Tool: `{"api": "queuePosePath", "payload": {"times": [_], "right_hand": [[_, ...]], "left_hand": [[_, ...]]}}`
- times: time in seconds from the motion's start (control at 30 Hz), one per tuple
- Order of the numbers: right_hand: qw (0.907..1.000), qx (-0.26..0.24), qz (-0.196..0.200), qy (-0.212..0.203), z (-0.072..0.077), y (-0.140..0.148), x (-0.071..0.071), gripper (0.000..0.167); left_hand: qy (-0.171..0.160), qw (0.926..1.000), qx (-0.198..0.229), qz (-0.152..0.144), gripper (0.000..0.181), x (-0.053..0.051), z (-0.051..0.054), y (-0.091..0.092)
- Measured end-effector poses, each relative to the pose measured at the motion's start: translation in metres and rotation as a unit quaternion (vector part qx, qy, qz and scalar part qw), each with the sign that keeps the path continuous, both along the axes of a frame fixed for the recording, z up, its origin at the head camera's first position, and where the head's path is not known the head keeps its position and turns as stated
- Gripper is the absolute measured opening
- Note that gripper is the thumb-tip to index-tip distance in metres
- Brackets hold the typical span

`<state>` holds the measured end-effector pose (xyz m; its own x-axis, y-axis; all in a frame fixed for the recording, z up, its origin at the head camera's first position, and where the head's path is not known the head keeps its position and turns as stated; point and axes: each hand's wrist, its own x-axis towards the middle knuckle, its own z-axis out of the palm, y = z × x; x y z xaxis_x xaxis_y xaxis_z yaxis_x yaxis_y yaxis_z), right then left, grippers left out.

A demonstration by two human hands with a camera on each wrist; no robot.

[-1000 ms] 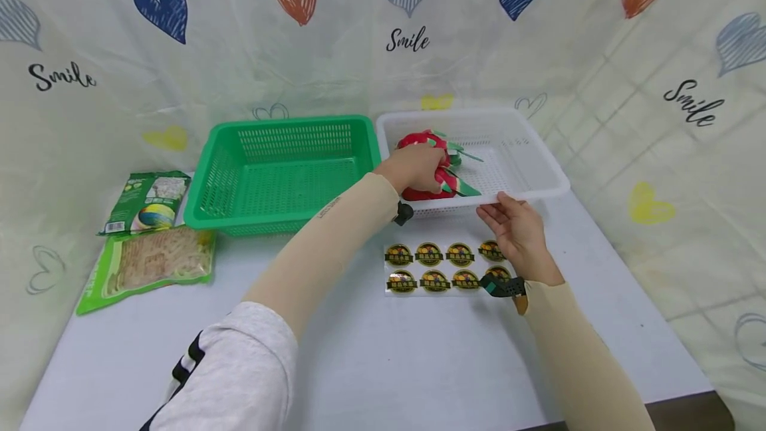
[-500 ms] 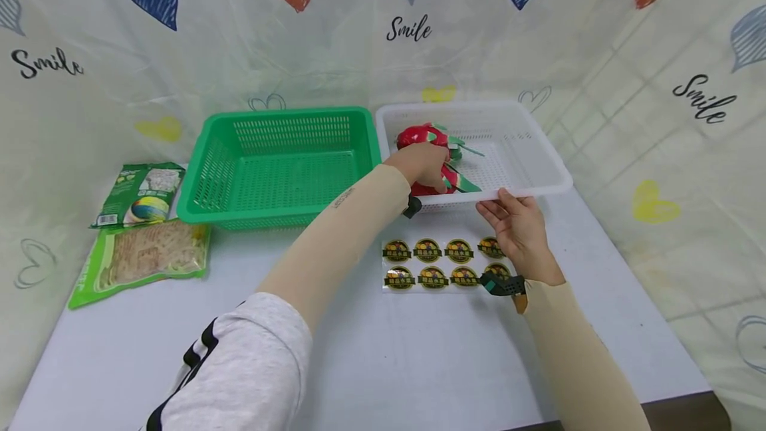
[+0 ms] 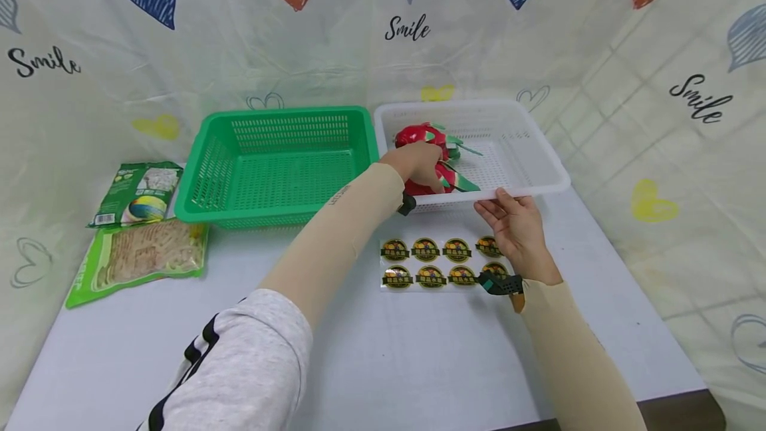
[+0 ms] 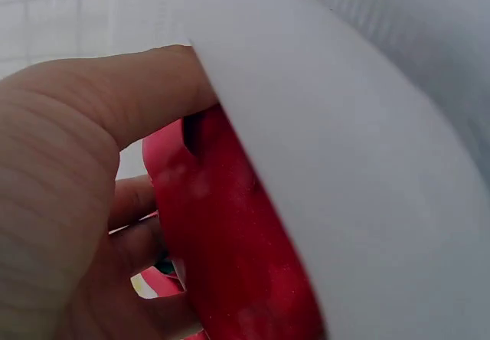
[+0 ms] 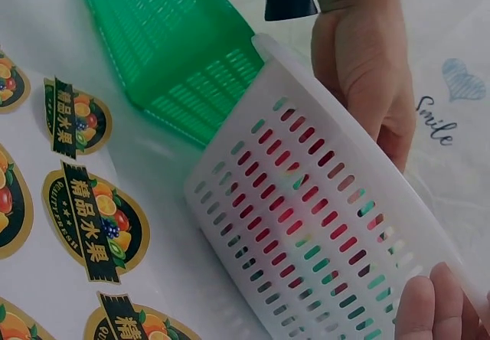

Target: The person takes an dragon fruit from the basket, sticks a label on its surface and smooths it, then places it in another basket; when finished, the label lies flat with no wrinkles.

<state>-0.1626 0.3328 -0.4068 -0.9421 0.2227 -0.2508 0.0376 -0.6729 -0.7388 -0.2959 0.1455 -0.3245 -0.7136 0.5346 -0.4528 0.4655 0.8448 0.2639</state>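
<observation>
Two red dragon fruits with green tips lie at the left end of the white basket (image 3: pixel 509 151). My left hand (image 3: pixel 417 163) reaches over the basket's front rim and grips the nearer dragon fruit (image 4: pixel 237 240), its thumb on one side and fingers curled round the other. Behind it lies the farther dragon fruit (image 3: pixel 413 134), partly covered by the hand. At the basket's front rim, my right hand (image 3: pixel 519 235) pinches the edge, thumb on top and fingers below. The right wrist view shows red and green through the basket's slots.
Left of the white basket stands a green basket (image 3: pixel 203 181). A sheet of round fruit stickers (image 3: pixel 425 249) lies in front of the white basket. Farther left are a green packet (image 3: pixel 143 191) and a green-edged bag (image 3: pixel 152 251). A printed curtain (image 3: pixel 335 38) hangs behind.
The head view has tilted slightly downward. My left forearm has swung a little to the right, while both hands stay at the same places on the dragon fruit and rim.
</observation>
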Motion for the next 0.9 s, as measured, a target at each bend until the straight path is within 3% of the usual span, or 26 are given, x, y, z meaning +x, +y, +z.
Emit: {"api": "queuePosePath", "payload": {"times": [0.3, 0.9], "right_hand": [[0.9999, 0.006, 0.010, -0.007, 0.000, 0.001, -0.001, 0.032], [0.9998, -0.001, 0.018, -0.006, 0.003, 0.004, -0.001, 0.032]], "left_hand": [[0.048, 0.9982, 0.030, -0.018, 0.076, -0.003, -0.004, -0.002], [0.117, 0.9888, 0.081, -0.044, 0.072, 0.021, 0.043, -0.014]]}}
